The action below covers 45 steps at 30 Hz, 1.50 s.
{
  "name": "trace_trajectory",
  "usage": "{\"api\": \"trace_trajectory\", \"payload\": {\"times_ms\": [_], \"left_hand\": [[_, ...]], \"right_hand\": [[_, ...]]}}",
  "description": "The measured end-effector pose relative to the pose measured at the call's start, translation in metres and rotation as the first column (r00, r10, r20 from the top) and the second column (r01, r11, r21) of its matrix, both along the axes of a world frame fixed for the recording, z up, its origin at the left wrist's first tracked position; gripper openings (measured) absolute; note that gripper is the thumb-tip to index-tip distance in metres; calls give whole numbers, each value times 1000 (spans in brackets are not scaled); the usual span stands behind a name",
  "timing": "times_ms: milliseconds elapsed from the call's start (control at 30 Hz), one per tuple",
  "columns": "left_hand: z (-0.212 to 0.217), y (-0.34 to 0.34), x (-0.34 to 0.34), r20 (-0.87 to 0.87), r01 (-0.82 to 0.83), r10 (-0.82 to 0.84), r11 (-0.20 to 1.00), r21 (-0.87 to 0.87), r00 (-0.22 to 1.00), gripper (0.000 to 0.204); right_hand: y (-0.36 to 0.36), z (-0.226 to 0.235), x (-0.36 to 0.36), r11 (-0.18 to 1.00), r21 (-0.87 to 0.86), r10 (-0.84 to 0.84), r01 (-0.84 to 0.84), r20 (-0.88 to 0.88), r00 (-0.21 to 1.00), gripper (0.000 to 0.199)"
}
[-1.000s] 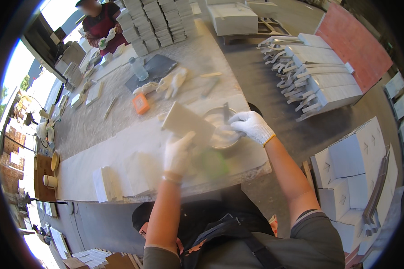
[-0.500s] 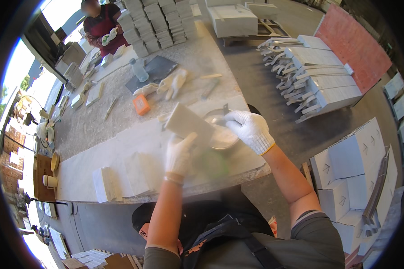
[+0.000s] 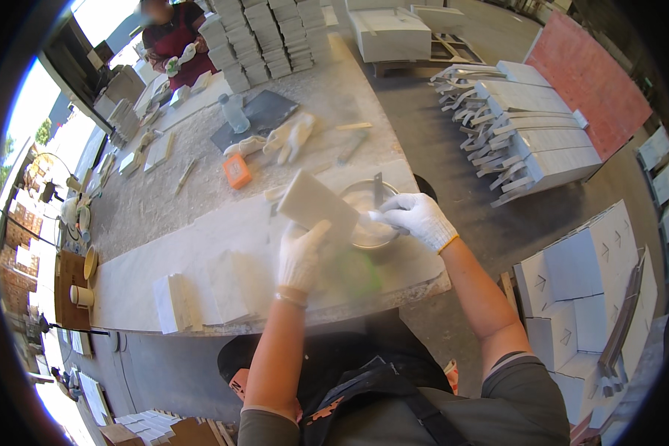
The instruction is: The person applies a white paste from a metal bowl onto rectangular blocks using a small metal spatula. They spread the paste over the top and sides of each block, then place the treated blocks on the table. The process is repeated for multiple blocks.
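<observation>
My left hand [image 3: 299,256], in a white knit glove, grips the lower edge of a pale rectangular tile [image 3: 316,202], which is tilted up above the table. Gloved as well, my right hand [image 3: 422,221] has its fingers pinched together by the tile's right edge. A whitish lump shows at those fingertips; what they hold cannot be made out. Just beneath them is a round metal bowl [image 3: 385,244] with white powder or paste inside. A flat dark strip [image 3: 378,189] stands up at the bowl's far rim.
Stacked tiles [image 3: 172,305] lie at the near left. An orange block [image 3: 237,172], loose gloves [image 3: 290,139] and a plastic bottle [image 3: 234,115] sit farther back. Tall tile stacks [image 3: 264,37] rise behind, near a co-worker [image 3: 175,44]. White slabs [image 3: 535,126] stand right of the table.
My right hand has moved from the bowl's far rim down toward the tile's right edge. The dark strip at the rim is now uncovered. My left hand keeps the tile almost in place.
</observation>
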<state>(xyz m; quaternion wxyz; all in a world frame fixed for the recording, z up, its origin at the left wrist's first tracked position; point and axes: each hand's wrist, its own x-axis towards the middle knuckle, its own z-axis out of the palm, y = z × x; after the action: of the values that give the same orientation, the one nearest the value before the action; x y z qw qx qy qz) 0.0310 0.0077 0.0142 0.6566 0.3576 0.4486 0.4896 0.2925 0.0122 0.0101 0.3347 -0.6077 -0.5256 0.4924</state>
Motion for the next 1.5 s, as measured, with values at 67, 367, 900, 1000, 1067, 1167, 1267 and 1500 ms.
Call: {"api": "trace_trajectory", "payload": {"times_ms": [67,367,900,1000,1067,1167,1267,1500], "left_hand": [[0,0,1,9,-21,21,1000,-6,1000,38],[2,-1,3,-36,2,-2,1000,4,999,36],[-3,0,-9,66,10,-14,999,53,998,25],[-5,0,-22,295,-15,7,1000,25,955,27],[-6,-8,-37,351,-1,-7,1000,22,937,30],[-5,-22,-65,323,50,-42,999,-16,945,33],[-7,-35,-80,162,15,-15,1000,-2,987,35],[0,-38,-91,-219,178,-171,984,14,961,43]], "right_hand": [[-3,14,1,997,63,-39,45,-85,996,28],[-13,36,-25,855,513,-105,-76,314,944,15],[-53,-6,1,910,321,-93,-260,772,629,35],[-59,0,5,935,294,-84,-198,727,681,37],[-67,-1,7,939,319,-101,-130,616,782,37],[-87,-8,3,933,357,-93,-46,364,927,33],[-108,-14,-8,967,253,-29,-27,215,976,28],[-98,-3,-21,911,411,-123,-26,332,935,27]]}}
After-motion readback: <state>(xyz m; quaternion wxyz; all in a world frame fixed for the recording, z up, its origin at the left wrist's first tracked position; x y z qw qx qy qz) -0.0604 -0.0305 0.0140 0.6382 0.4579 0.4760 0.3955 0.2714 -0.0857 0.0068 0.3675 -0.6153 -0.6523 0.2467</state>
